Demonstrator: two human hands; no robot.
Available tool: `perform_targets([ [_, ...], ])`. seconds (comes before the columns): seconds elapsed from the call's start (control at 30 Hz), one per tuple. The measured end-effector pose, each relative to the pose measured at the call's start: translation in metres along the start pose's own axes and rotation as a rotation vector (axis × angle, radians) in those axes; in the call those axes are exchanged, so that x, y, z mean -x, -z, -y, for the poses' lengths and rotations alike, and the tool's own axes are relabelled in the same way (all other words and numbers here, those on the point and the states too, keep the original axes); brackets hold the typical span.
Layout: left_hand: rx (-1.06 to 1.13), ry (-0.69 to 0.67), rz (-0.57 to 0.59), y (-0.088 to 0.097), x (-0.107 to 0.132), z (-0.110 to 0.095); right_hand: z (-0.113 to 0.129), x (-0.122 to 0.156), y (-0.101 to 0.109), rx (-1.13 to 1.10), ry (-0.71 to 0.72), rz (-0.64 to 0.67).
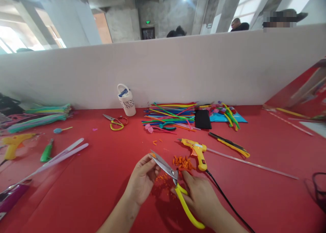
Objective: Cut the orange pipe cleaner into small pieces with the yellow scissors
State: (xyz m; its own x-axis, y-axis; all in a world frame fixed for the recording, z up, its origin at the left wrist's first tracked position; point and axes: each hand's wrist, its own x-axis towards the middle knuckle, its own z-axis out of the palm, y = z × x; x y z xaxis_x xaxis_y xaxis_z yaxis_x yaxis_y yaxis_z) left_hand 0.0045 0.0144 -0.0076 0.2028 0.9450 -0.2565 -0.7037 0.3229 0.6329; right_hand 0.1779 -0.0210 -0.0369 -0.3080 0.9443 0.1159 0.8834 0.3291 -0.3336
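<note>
In my right hand (201,194) is a pair of scissors (166,168) with metal blades and a long yellow handle. The blades point up and left toward my left hand (142,178). Its thumb and fingers pinch a small orange piece (153,155) at the blade tips; whether the piece lies between the blades I cannot make out. Just beyond my right hand lies a heap of short orange pieces (183,162). Fine orange clippings (163,178) are scattered on the red table (102,189) under the scissors.
A yellow glue gun (196,150) with a black cord lies right of the hands. Farther back are colourful pipe cleaners (170,115), a black phone (203,119), a white cup (127,102) and other scissors (115,122). A white partition (158,70) closes off the back.
</note>
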Motion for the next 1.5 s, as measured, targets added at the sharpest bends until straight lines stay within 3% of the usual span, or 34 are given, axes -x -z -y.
perform_targets([
  [0.67, 0.064, 0.021, 0.023, 0.0007, -0.0028, 0.0009, 0.0042, 0.0032, -0.0036, -0.041, -0.010, 0.014],
  [1.27, 0.033, 0.018, -0.010, 0.0000, -0.0019, -0.0021, 0.0087, 0.0036, -0.0026, 0.041, 0.027, -0.071],
  [1.5, 0.014, 0.011, 0.039, 0.0051, -0.0058, -0.0003, 0.0041, 0.0009, -0.0036, -0.030, -0.035, -0.046],
])
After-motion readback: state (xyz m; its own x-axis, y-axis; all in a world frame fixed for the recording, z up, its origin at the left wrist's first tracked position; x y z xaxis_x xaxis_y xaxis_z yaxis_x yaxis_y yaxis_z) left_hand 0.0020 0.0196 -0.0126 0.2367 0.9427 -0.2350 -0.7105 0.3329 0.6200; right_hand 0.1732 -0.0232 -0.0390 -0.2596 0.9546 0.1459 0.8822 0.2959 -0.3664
